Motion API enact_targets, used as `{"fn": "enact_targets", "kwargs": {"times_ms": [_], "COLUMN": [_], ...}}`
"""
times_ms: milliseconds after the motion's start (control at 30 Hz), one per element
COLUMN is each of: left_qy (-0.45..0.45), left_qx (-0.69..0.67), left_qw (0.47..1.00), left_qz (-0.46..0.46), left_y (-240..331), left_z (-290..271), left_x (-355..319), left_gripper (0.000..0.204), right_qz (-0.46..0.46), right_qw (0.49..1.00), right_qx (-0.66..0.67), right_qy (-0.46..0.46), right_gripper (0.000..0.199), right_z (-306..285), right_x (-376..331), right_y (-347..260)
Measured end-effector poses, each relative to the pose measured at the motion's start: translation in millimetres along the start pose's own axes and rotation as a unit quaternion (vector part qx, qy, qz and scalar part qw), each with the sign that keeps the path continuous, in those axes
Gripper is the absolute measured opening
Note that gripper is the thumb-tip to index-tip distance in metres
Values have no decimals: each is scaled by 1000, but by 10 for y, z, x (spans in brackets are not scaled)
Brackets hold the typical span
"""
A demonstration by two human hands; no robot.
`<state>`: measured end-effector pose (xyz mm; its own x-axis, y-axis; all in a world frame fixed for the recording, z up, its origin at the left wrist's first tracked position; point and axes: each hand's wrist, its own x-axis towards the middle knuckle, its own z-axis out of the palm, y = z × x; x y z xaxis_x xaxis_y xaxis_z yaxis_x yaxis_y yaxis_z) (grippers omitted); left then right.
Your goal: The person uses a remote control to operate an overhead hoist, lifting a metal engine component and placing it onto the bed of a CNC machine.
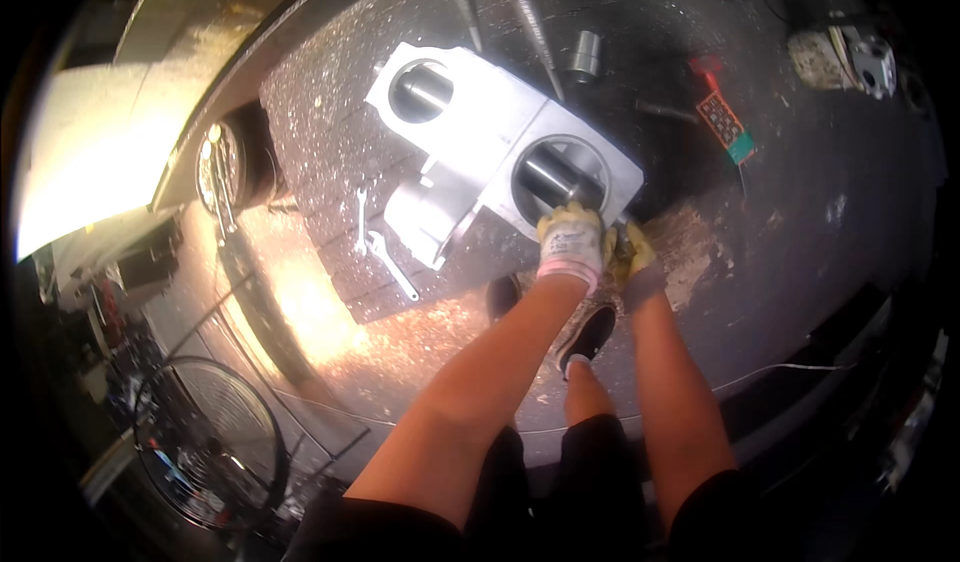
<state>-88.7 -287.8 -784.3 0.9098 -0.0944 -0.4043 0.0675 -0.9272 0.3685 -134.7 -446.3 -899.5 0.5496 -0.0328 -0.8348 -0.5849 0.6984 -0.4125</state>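
A pale metal housing (480, 112) with two large round openings lies on the dark work surface. Inside the nearer opening shows a smooth steel cylinder (556, 178). My left hand (572, 237), in a yellow and white glove with a pink cuff, is at that opening's near rim, by the cylinder's lower end. Its fingers are bent, and what they grip is hidden. Just to the right, my right hand (637, 254), in a yellow glove with a grey cuff, is closed beside the housing's near corner. Whatever it holds is too unclear to name.
Two wrenches (392, 264) lie left of the housing. Beyond it stand a short metal sleeve (586, 56) and a long rod (540, 47). An orange and green tool (725, 127) lies to the right. A wheel (210, 442) is at lower left; my shoe (588, 336) shows below.
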Motion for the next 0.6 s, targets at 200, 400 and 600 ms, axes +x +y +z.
{"fn": "enact_targets", "kwargs": {"times_ms": [200, 400, 600], "left_qy": [-80, -103, -40], "left_qx": [-59, -115, -274], "left_qw": [994, 988, 961], "left_qz": [-52, -2, -19], "left_y": [81, -151, -607], "left_z": [16, -344, -834], "left_x": [-148, -363, -1086], "left_gripper": [48, 53, 41], "right_qz": [17, -48, -290], "right_qw": [996, 915, 678], "right_qx": [-89, -383, -674], "right_qy": [-26, 119, 29], "right_gripper": [43, 49, 64], "right_z": [41, 141, 858], "right_x": [-397, -512, -404], "right_y": [-229, -774, -1565]}}
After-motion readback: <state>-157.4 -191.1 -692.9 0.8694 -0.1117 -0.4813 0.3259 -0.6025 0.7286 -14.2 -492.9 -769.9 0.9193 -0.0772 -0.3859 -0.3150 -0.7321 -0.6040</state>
